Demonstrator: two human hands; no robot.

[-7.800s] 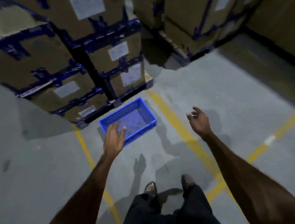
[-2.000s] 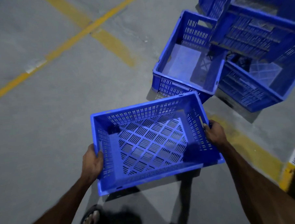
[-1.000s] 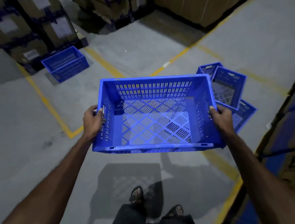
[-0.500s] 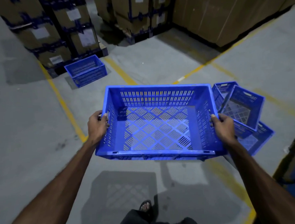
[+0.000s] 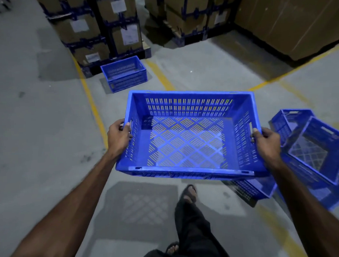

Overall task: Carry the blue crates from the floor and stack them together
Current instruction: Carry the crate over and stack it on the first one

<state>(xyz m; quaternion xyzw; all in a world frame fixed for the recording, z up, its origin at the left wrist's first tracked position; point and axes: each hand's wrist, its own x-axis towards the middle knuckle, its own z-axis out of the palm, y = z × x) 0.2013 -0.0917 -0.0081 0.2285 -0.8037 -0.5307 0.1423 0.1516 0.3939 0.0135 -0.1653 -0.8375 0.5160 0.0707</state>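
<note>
I carry an empty blue slotted crate (image 5: 186, 135) level at about waist height, above the concrete floor. My left hand (image 5: 118, 137) grips its left handle slot and my right hand (image 5: 266, 141) grips its right handle slot. A second blue crate (image 5: 124, 74) stands on the floor ahead to the left, against a pallet of cartons. At the right, several more blue crates (image 5: 317, 151) lie jumbled and tilted on the floor, partly behind my right arm.
Strapped carton stacks on pallets (image 5: 100, 28) line the far side, and a large cardboard wall (image 5: 296, 19) fills the far right. Yellow lines (image 5: 89, 98) cross the grey floor. My feet in sandals (image 5: 189, 193) step below the crate.
I picked a crate from the jumbled group and turned; over the last second the far crate and the cartons have drawn nearer, and the jumbled crates have slid further to my right.
</note>
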